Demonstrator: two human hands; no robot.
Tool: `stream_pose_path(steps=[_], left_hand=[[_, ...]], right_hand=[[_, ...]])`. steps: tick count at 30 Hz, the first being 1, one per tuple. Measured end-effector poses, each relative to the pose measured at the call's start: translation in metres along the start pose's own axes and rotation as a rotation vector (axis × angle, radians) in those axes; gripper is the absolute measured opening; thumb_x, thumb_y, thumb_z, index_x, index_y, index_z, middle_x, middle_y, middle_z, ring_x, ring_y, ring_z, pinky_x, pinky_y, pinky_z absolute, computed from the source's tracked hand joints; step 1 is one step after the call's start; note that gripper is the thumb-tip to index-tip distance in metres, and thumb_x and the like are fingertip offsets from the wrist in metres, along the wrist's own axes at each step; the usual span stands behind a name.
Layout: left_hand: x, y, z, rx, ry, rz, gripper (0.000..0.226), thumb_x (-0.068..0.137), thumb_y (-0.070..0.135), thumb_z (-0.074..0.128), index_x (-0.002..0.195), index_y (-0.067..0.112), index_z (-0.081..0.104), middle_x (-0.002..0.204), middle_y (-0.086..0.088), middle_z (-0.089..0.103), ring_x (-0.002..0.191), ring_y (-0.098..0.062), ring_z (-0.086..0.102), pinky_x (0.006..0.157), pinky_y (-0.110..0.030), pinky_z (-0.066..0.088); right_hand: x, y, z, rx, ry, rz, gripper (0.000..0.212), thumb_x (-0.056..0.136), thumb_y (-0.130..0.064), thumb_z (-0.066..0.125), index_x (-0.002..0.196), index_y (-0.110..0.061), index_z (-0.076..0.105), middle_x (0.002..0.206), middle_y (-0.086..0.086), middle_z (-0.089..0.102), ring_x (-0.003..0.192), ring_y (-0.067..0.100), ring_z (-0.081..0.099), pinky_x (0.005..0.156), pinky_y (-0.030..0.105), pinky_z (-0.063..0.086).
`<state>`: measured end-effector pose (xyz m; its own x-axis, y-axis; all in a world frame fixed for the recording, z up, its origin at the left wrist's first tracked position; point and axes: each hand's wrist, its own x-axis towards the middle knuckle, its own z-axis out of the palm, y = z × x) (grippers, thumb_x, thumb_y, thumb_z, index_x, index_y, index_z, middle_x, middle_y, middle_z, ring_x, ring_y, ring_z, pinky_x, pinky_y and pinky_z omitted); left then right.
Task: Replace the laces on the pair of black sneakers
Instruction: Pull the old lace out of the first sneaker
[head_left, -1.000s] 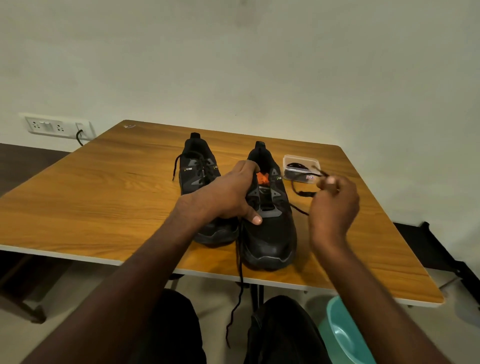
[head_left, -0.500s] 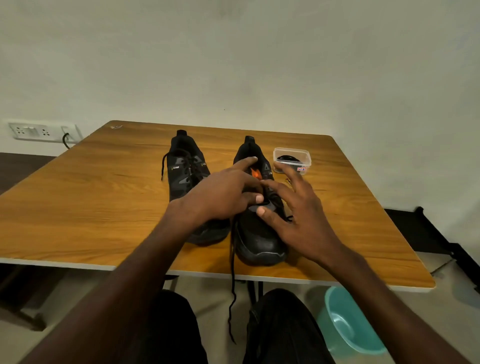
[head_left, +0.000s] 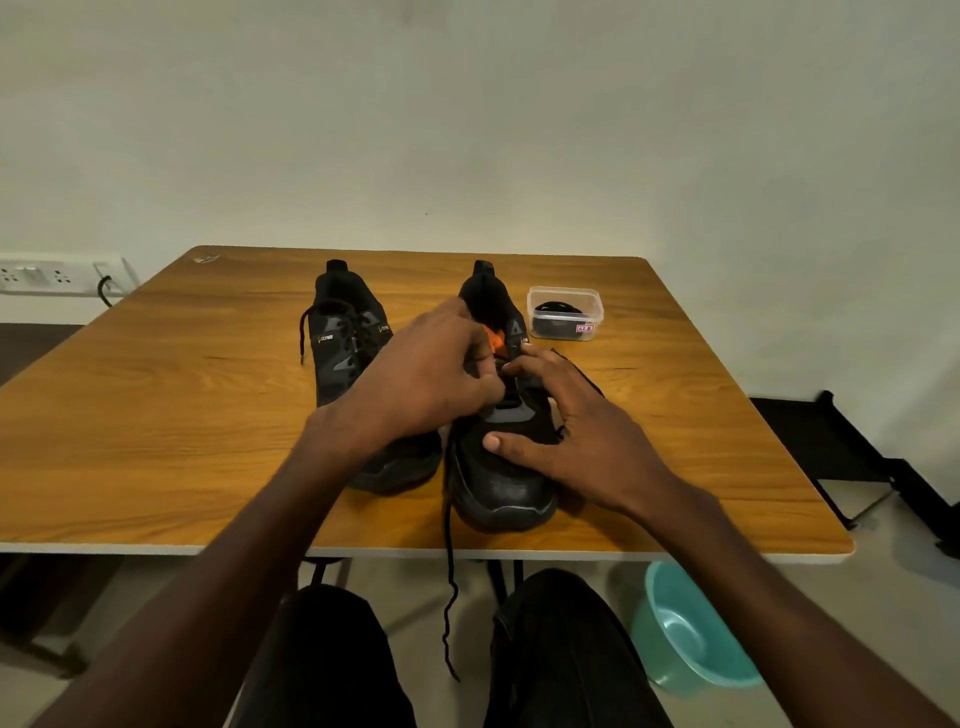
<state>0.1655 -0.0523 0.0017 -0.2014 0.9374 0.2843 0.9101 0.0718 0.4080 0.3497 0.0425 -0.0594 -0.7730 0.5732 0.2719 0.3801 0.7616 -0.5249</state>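
Note:
Two black sneakers stand side by side on the wooden table (head_left: 156, 415). The left sneaker (head_left: 345, 348) is laced. My left hand (head_left: 431, 384) reaches over the right sneaker (head_left: 498, 488), its fingers curled on the upper near the orange tongue. My right hand (head_left: 571, 436) lies spread on the same shoe, thumb on the toe and index finger at the eyelets beside my left fingertips. One end of a loose black lace (head_left: 449, 597) hangs over the table's front edge; another stretch runs past my right hand. The eyelets themselves are hidden by my fingers.
A clear plastic box (head_left: 565, 299) holding coiled black laces sits behind the right sneaker. A teal basin (head_left: 685, 634) stands on the floor at the right, below the table. A black frame (head_left: 857, 457) stands on the floor to the right, and a wall socket (head_left: 52, 275) is at far left.
My right hand, raised and pinching a lace end a second ago, has come down onto the right sneaker with fingers spread. My left hand has stayed on the shoe's upper.

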Motion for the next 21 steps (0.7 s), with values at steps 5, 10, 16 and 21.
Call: stream_pose_path(steps=[5,10,16,21], left_hand=[[-0.0022,0.0077,0.0033,0.134,0.018,0.047,0.017,0.095,0.041,0.071,0.104,0.027,0.069,0.093,0.013,0.053,0.082,-0.005,0.049,0.072,-0.025,0.037],[-0.0031,0.007,0.0025,0.183,0.04,0.092,0.013,0.095,0.034,0.073,0.104,0.025,0.073,0.097,0.01,0.058,0.087,-0.007,0.051,0.076,-0.026,0.04],[-0.002,0.004,0.0003,-0.198,0.012,0.015,0.009,0.097,0.013,0.069,0.089,0.017,0.071,0.09,0.005,0.069,0.086,-0.01,0.063,0.077,-0.032,0.053],[-0.0001,0.0002,0.0041,-0.195,-0.011,0.027,0.004,0.101,0.018,0.065,0.102,0.018,0.068,0.078,0.004,0.067,0.072,-0.01,0.064,0.067,-0.033,0.053]], right_hand=[[0.0014,0.0018,0.0037,-0.013,0.019,-0.009,0.088,0.076,-0.086,0.061,0.151,-0.049,0.032,0.164,-0.028,0.022,0.142,0.005,0.043,0.105,0.049,0.049],[0.0011,0.0023,0.0036,0.006,0.012,-0.015,0.087,0.075,-0.088,0.059,0.149,-0.051,0.033,0.164,-0.028,0.023,0.141,0.006,0.043,0.103,0.047,0.053],[-0.0002,0.0015,0.002,0.042,0.019,-0.029,0.08,0.076,-0.084,0.064,0.145,-0.055,0.034,0.161,-0.033,0.025,0.137,0.002,0.046,0.098,0.039,0.056],[-0.0009,0.0009,0.0025,0.035,0.025,-0.031,0.085,0.075,-0.084,0.062,0.149,-0.051,0.034,0.162,-0.032,0.026,0.136,0.001,0.048,0.102,0.037,0.053]])
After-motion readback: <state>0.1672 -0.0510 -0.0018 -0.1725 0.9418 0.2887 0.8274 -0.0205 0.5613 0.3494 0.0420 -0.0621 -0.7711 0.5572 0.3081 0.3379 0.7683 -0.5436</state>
